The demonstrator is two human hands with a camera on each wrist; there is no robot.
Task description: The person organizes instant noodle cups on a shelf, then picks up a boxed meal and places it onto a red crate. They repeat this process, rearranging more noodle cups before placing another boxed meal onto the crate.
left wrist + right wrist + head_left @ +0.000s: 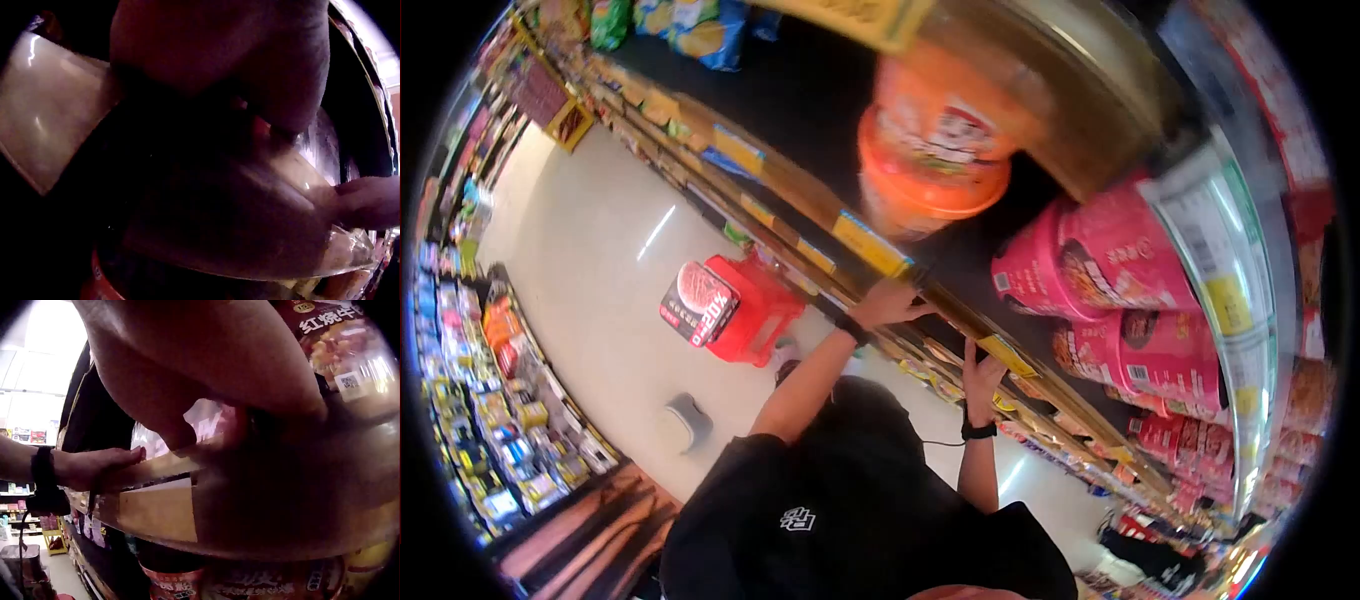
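Note:
In the head view my left hand (890,303) is at a shelf's front edge (935,300), its fingers across the price strip. Close beside it, my right hand (982,378) reaches up to the same edge from the front. The right wrist view shows the right hand (206,369) over the rail, thumb pointing down in front of a shiny wrapped pack (212,419); its other fingers are hidden. My left hand (94,467) lies along the rail there. In the dark left wrist view, the left hand (231,56) hangs above a rounded dark surface, and I cannot tell what it holds.
Orange tubs (935,170) and pink instant-noodle tubs (1100,260) stand on the shelf above. A red shopping basket (755,315) with a sign stands on the floor behind, near a grey stool (690,422). More stocked shelves (510,420) line the aisle's far side.

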